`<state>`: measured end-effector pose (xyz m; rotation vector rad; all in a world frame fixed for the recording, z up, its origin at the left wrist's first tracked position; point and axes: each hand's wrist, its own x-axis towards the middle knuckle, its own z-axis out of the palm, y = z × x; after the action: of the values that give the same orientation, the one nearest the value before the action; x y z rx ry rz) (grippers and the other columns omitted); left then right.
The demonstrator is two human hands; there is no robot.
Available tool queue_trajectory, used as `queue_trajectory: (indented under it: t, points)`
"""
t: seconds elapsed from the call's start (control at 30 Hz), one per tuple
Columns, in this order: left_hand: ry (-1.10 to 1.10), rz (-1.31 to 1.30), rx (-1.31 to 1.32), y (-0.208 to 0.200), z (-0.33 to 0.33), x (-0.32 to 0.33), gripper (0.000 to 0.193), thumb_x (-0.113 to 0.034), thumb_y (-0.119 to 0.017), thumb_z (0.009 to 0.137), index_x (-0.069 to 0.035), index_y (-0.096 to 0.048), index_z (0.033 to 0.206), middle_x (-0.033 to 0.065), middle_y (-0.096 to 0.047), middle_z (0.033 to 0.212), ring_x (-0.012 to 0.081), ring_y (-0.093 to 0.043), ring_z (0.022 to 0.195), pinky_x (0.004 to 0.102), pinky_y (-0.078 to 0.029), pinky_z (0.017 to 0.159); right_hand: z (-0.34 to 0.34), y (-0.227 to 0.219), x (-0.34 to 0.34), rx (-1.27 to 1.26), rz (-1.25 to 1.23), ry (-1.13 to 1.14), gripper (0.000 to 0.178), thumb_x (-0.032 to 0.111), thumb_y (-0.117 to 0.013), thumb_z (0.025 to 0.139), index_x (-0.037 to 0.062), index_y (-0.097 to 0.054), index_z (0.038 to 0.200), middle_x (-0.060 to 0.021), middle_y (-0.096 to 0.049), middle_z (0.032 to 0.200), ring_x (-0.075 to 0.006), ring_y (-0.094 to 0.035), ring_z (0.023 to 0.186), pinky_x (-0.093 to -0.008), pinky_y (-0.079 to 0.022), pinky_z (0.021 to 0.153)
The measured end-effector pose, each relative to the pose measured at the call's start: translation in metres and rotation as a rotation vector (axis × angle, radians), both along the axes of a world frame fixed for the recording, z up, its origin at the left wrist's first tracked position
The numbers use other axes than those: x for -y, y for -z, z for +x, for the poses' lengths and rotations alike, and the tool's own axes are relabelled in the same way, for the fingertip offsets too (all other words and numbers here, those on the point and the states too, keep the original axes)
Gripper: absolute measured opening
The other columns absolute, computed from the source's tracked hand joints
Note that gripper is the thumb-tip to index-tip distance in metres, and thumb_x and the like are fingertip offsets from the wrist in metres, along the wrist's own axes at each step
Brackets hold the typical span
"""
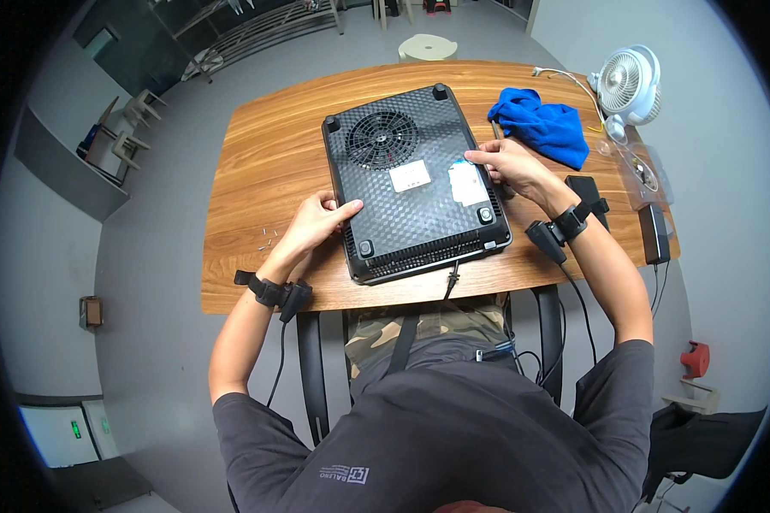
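Observation:
A black induction cooker [372, 201] lies underside up on the wooden table, slightly turned. Its round fan grille [382, 139] is toward the far left, with small feet at the corners and white labels on the bottom. My left hand [318, 221] grips the near left edge, thumb on top and fingers curled beneath. At the right edge, my right hand [509, 167] takes hold the same way, its thumb by the torn white label. The undersides of both grips are hidden. A short black cord [452, 278] comes out of the near side.
Several small screws [265, 241] lie left of the cooker. A blue cloth [541, 124] is heaped at the far right, near a white fan [629, 85]. A black power adapter [654, 232] and a clear plastic tray [650, 175] sit at the right edge. Cables trail from both wrist straps.

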<state>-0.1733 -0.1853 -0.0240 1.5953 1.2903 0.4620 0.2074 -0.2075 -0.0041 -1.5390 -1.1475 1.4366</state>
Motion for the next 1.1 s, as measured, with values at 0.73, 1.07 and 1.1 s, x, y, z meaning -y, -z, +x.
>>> queue_trajectory:
  t: [0.73, 1.07, 1.1]
  points:
    - [-0.066, 0.197, -0.036, 0.011, 0.005, -0.004, 0.067, -0.043, -0.087, 0.079, 0.01, -0.065, 0.114, -0.0009, -0.057, 0.076, 0.0079, -0.055, 0.066, 0.0247, -0.046, 0.056, -0.009, -0.008, 0.003, 0.085, -0.09, 0.022, 0.046, 0.026, -0.074, 0.096, -0.0054, -0.057, 0.124, 0.0053, -0.054, 0.077, -0.0014, -0.046, 0.06, -0.017, -0.036, 0.051]
    - [-0.023, 0.239, -0.208, 0.006, 0.008, -0.003, 0.052, -0.042, -0.085, 0.083, 0.003, -0.068, 0.1, -0.0013, -0.059, 0.076, 0.0059, -0.057, 0.066, 0.0238, -0.049, 0.055, -0.009, -0.006, 0.002, 0.135, -0.105, 0.026, 0.044, 0.026, -0.074, 0.096, -0.0048, -0.057, 0.124, 0.0072, -0.051, 0.075, -0.0016, -0.044, 0.059, -0.0181, -0.033, 0.051]
    - [-0.014, 0.244, -0.196, 0.004, 0.009, -0.002, 0.05, -0.043, -0.085, 0.083, 0.002, -0.067, 0.096, -0.0015, -0.059, 0.074, 0.0059, -0.057, 0.065, 0.0241, -0.048, 0.054, -0.003, 0.002, 0.0, 0.131, -0.08, 0.022, 0.045, 0.027, -0.074, 0.095, -0.0065, -0.059, 0.121, 0.002, -0.056, 0.08, -0.0036, -0.048, 0.063, -0.019, -0.036, 0.053]
